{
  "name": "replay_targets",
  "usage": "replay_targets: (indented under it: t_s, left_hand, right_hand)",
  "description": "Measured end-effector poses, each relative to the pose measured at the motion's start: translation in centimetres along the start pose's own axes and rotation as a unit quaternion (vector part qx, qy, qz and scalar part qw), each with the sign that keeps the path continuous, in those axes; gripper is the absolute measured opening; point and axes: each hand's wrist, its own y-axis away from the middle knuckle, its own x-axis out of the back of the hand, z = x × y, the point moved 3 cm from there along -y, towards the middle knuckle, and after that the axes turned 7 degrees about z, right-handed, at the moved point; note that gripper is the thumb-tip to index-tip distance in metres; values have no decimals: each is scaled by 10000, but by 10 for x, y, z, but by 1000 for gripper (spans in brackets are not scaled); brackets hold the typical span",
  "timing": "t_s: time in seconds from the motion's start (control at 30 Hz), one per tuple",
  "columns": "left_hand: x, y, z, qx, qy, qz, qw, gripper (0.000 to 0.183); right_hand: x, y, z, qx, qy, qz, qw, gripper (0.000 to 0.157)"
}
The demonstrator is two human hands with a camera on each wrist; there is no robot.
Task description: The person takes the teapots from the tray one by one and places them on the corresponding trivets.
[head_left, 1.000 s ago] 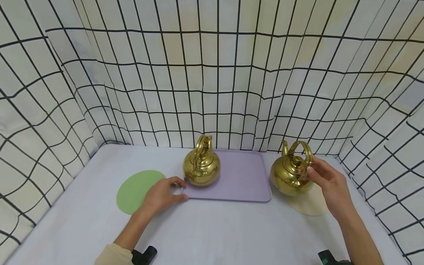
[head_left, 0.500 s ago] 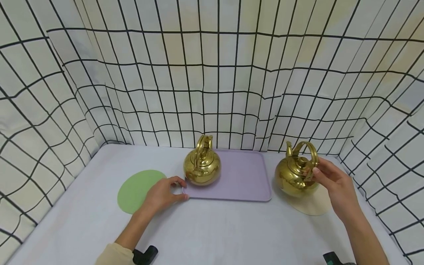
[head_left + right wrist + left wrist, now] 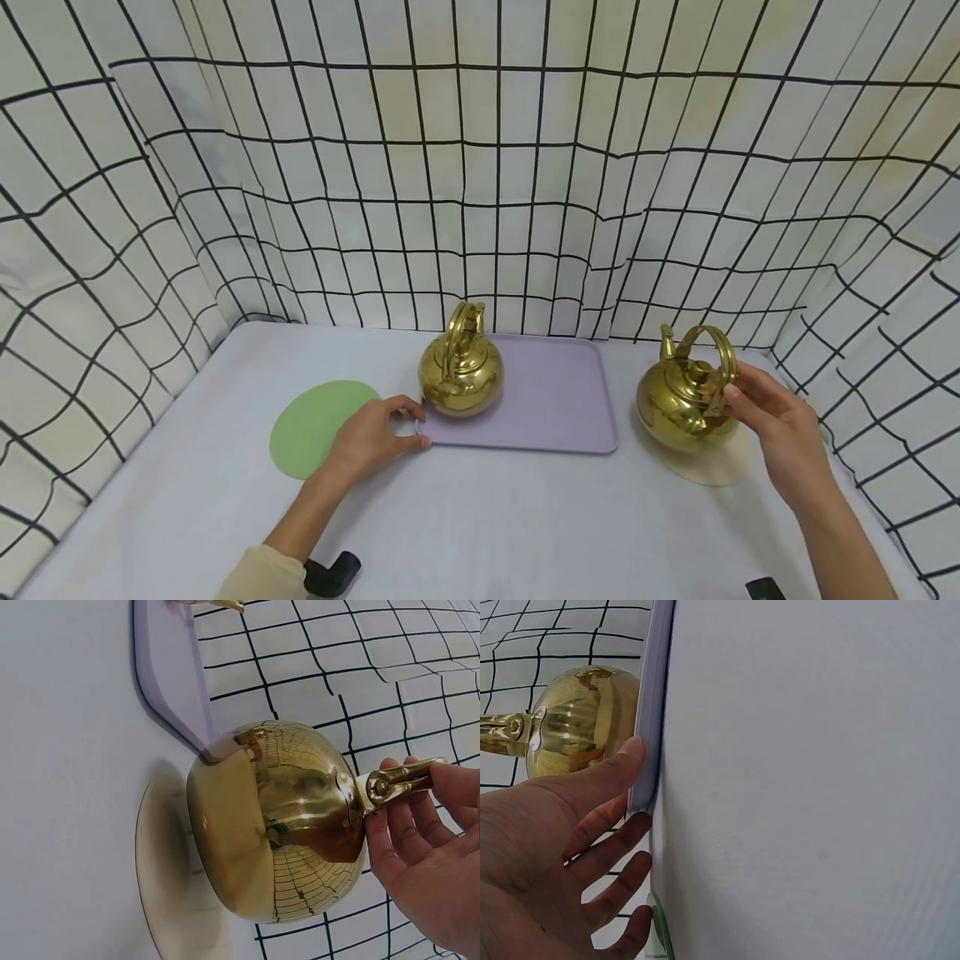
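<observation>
My right hand (image 3: 780,421) pinches the arched handle of a brass teapot (image 3: 682,408). In the right wrist view this teapot (image 3: 277,825) hangs just above a round beige mat (image 3: 161,862), with a gap and a shadow below it. The mat is partly hidden in the head view. My left hand (image 3: 375,437) holds the near left corner of a lilac tray (image 3: 555,400), thumb on its front rim. A second brass teapot (image 3: 461,375) stands upright on the left part of that tray, near my left fingers.
A round green mat (image 3: 318,425) lies on the white tabletop (image 3: 510,525), left of the tray and partly behind my left hand. White walls with a black grid (image 3: 480,175) enclose the back and both sides.
My right hand has carried its teapot rightward and slightly nearer, away from the tray and over the beige mat. The left hand keeps its hold on the tray corner.
</observation>
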Motion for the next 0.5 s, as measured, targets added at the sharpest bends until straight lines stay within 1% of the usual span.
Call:
replay_targets:
  t_s: [0.2, 0.37, 0.5]
  left_hand:
    - [0, 0, 0, -3, 14, 7, 10000, 30]
    - [0, 0, 1, -5, 22, 15, 10000, 30]
    - [0, 0, 1, 3, 19, 17, 10000, 30]
  right_hand:
    - [5, 1, 1, 25, -82, 43, 10000, 39]
    - [8, 2, 2, 34, -332, 28, 9994, 38]
    - [12, 2, 3, -25, -282, 36, 9996, 37]
